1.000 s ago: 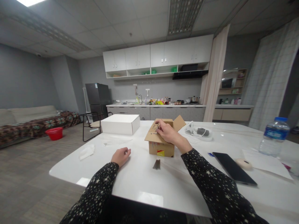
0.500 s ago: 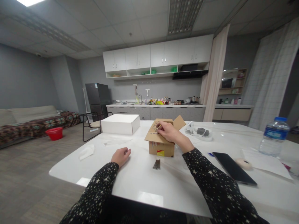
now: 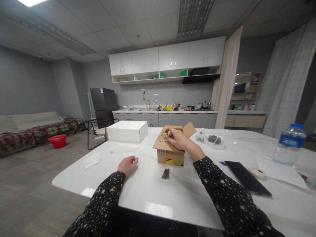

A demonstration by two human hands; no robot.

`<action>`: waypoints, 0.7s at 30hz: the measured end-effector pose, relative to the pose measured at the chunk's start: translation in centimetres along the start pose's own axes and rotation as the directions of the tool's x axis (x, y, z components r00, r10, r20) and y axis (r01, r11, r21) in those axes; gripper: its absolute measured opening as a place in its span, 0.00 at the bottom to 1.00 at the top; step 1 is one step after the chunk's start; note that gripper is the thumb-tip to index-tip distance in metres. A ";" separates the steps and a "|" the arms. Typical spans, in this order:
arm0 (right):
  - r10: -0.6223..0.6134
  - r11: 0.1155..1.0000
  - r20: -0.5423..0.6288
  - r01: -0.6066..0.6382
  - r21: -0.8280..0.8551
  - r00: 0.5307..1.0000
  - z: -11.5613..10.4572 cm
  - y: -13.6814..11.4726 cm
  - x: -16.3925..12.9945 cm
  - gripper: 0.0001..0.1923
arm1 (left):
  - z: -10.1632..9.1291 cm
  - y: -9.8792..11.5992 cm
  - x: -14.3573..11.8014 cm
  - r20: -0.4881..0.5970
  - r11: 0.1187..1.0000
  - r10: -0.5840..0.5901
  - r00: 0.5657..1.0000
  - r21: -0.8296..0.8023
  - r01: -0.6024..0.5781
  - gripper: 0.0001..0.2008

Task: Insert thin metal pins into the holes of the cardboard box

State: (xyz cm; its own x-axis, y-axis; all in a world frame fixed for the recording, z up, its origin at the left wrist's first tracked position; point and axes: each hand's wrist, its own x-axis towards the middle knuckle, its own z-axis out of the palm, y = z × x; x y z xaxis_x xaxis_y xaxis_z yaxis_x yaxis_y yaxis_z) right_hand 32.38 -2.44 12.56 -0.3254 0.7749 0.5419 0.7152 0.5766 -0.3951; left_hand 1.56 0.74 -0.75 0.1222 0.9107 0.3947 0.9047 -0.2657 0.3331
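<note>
My right hand (image 3: 178,139) is over the top flap of a small cardboard box (image 3: 163,158), thumb and forefinger pinched close to the flap. What they pinch, if anything, is too small and hidden to make out. Several small metal heads (image 3: 163,133) dot the flap, and thin metal shanks (image 3: 163,152) poke out beneath its front edge. In front of the box lies a small bundle of nails or screws (image 3: 166,173) on the white table (image 3: 145,194). My left hand (image 3: 127,165) rests on the tabletop left of the box, fingers loosely curled in, with nothing seen in it.
Behind my left hand stands a white box (image 3: 127,131). Crumpled tissue (image 3: 92,161) lies at the left. On the right are a black tablet (image 3: 248,177), a beige rounded object (image 3: 257,172), a water bottle (image 3: 290,144) and a white corded item (image 3: 209,141).
My right hand's fingers have shifted very slightly over the flap. My left hand, the box and the metal bundle stay where they were.
</note>
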 end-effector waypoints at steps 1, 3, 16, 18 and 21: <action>-0.003 1.000 0.004 0.003 -0.006 1.000 0.0 0.0 0.0 0.14 | 0.0 0.0 0.0 -0.001 1.000 0.002 1.000 -0.001 -0.002 0.19; -0.006 1.000 0.009 0.006 -0.023 1.000 0.0 0.1 0.0 0.13 | 0.1 -0.1 0.0 -0.001 1.000 0.003 1.000 -0.003 -0.003 0.19; 0.001 1.000 -0.009 -0.002 -0.005 1.000 -0.4 -0.4 -0.2 0.14 | 0.1 -0.1 0.0 0.006 1.000 0.006 1.000 -0.021 -0.006 0.20; -0.002 1.000 -0.016 0.002 -0.008 1.000 -0.5 -0.5 -0.2 0.14 | 0.2 -0.2 0.1 0.002 1.000 0.009 1.000 -0.020 -0.009 0.19; -0.003 1.000 -0.023 0.003 -0.015 1.000 -0.6 -0.6 -0.2 0.15 | 0.3 -0.4 0.2 0.000 1.000 0.009 1.000 -0.019 -0.009 0.19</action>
State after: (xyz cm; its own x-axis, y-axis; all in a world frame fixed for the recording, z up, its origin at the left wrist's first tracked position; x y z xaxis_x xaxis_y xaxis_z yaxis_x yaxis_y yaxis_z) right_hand 32.40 -3.14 13.12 -0.3132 0.7667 0.5605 0.7231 0.5751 -0.3827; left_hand 1.39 1.07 -1.06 0.1309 0.9082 0.3975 0.8957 -0.2802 0.3452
